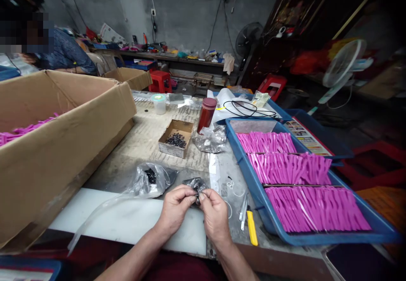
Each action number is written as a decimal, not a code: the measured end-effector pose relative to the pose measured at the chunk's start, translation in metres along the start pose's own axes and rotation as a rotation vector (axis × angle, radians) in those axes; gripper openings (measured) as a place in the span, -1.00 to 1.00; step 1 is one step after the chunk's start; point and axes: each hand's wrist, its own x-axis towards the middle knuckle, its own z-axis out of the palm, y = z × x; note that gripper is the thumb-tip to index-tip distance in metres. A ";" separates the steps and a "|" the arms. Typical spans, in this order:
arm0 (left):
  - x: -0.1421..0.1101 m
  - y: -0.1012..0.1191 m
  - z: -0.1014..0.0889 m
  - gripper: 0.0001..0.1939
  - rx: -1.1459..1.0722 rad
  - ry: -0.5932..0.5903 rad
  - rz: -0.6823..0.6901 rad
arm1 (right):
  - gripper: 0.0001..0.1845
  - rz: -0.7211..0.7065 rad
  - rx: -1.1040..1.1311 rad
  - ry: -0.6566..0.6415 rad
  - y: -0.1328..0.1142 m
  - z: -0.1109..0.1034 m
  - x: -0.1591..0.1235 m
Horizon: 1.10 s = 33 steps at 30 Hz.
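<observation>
A small clear plastic bag with dark contents (196, 183) is between my hands, low over the front of the table. My left hand (176, 207) pinches its near edge from the left, thumb against the fingers. From the right, my right hand (213, 213) pinches the same edge, close to the left fingertips. To the left lies a larger open plastic bag (141, 181) with small black parts inside. Behind my hands, a small cardboard box (173, 149) holds many tiny dark pieces, and a crumpled clear bag (211, 140) lies beside it.
A large cardboard box (72, 145) with pink pieces stands at left. At right, a blue tray (250, 179) holds rows of pink strips. Near it lie a yellow-handled tool (252, 228) and a white board (127, 217). A red jar (206, 115) stands behind. Another person (66, 52) sits far left.
</observation>
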 end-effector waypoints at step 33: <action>0.134 0.020 -0.064 -0.73 0.402 0.185 0.046 | -0.77 -0.084 -0.342 -0.092 -0.001 -0.015 0.006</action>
